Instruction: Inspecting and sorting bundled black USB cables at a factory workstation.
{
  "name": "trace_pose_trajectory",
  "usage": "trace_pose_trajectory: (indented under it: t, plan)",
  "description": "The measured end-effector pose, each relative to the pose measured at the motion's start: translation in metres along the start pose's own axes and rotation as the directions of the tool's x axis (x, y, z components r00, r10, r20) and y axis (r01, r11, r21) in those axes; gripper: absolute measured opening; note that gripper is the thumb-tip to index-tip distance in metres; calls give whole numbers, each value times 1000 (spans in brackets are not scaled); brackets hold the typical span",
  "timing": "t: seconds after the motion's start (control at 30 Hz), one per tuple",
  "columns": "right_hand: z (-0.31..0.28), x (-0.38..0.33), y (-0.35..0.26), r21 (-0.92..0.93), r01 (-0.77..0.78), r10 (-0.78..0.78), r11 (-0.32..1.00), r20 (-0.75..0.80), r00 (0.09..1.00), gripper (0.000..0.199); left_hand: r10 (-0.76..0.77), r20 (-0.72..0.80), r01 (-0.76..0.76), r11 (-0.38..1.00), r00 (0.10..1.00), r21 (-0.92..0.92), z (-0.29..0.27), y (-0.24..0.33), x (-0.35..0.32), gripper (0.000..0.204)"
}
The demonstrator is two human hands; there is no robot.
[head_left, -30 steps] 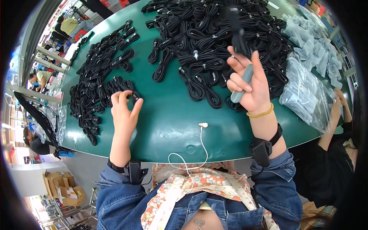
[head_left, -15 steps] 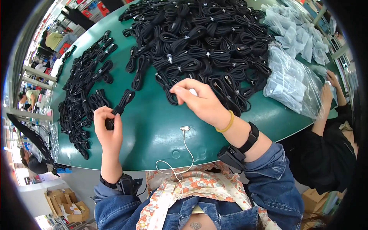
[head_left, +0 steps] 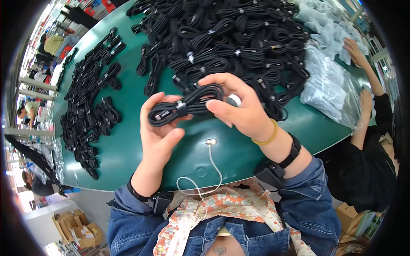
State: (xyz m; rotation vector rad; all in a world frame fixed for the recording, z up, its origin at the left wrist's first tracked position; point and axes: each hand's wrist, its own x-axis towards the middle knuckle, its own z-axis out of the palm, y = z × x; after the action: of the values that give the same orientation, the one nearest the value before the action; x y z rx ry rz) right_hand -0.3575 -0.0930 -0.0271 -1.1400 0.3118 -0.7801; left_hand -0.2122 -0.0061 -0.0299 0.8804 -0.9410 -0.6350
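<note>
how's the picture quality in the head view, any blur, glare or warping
In the head view the fisheye bends the green table edge into a curve and leaves black corners; the coiled black cable held between the left hand and right hand looks sharp; soft even light, faint sheen on the clear bags at right; the rim areas are squeezed and hard to read.
</note>
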Motion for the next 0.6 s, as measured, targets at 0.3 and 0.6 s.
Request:
trace_pose_trajectory:
  t: [0.3,0.6]
  plan:
    - [-4,-3,-8,-351,192,-142,917,162,977,39,-186,98,194,978,978,-73,-23,15,-1,39]
    - [1,-5,-3,-226,-87,96,970,27,995,26,-246,162,261,963,955,-74,-32,14,-7,26]
